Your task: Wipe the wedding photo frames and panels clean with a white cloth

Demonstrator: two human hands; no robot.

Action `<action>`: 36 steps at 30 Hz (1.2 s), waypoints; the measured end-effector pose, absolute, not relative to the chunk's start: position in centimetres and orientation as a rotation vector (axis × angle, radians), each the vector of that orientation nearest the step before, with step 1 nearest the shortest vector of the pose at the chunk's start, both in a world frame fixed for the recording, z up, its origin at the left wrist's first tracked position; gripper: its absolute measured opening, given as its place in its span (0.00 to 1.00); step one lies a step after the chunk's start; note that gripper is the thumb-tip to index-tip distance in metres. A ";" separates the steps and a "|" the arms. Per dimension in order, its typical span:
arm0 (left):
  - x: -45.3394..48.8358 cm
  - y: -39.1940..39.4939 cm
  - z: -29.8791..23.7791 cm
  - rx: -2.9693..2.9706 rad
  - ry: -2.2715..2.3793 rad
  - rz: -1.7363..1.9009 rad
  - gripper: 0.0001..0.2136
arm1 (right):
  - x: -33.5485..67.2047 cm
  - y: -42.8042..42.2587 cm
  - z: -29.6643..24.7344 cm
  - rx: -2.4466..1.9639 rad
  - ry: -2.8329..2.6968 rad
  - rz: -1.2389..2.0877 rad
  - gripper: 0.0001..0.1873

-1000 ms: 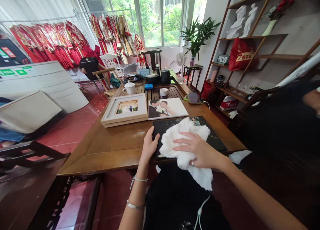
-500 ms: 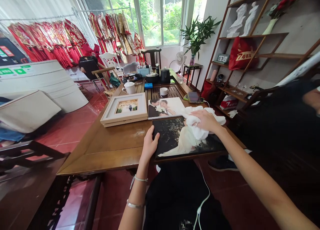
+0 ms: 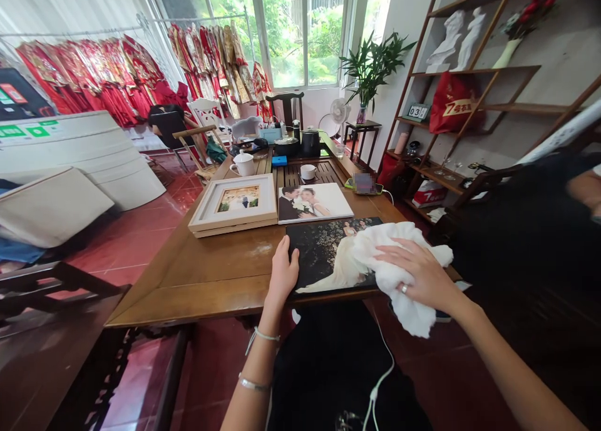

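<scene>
A dark photo panel (image 3: pixel 314 249) with a figure in a long pale dress lies at the table's near edge. My left hand (image 3: pixel 284 265) grips its left side, thumb on top and fingers along the edge. My right hand (image 3: pixel 417 271) presses a crumpled white cloth (image 3: pixel 385 237) onto the panel's right part, which is hidden under it. Part of the cloth hangs over the near edge. Behind the panel lies a light photo panel (image 3: pixel 323 209) of a couple. To its left, a pale wooden picture frame (image 3: pixel 201 215) rests on another.
The wooden table (image 3: pixel 206 281) also bears a lidded white mug (image 3: pixel 243 164), a white cup (image 3: pixel 308 171) and a phone (image 3: pixel 365 184) on a cable. A person in dark clothes (image 3: pixel 516 231) is close on the right. Shelves (image 3: pixel 474 68) stand along the right wall.
My right hand has moved right and toward me with the cloth, from the panel's far edge to its near right part. My left hand has stayed at the left edge.
</scene>
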State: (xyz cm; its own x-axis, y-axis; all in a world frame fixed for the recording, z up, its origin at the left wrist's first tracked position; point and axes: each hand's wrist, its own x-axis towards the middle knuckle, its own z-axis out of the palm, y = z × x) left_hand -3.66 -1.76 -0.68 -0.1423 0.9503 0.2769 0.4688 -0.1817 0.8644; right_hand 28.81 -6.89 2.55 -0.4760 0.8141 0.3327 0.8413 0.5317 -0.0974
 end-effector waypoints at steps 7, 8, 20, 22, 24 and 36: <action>-4.0 -1.7 -0.6 1.632 1.576 1.280 0.22 | 29.1 -4.1 2.8 -1.385 -2.440 -0.060 0.32; -4.0 -1.7 -0.6 1.630 1.568 1.285 0.22 | 28.9 -2.8 2.9 -1.402 -2.438 -0.059 0.31; -3.9 -1.5 -1.3 1.624 1.552 1.323 0.22 | 28.1 6.0 3.7 -1.504 -2.397 -0.034 0.29; -3.7 -1.5 -1.3 1.633 1.577 1.318 0.22 | 28.4 5.0 3.4 -1.494 -2.395 -0.042 0.29; -3.6 -1.5 -1.2 1.645 1.601 1.304 0.22 | 28.7 3.1 3.1 -1.449 -2.404 -0.050 0.30; -4.1 -1.5 -1.4 1.638 1.545 1.310 0.22 | 30.5 -7.1 2.8 -1.289 -2.484 0.003 0.35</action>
State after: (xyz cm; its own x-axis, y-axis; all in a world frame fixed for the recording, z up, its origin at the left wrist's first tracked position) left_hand -4.06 -1.48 -1.41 -0.1244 0.9504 0.2850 0.4365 -0.2055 0.8759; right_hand 30.50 -7.13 2.82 -0.5295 0.7943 0.2977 0.7937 0.5878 -0.1565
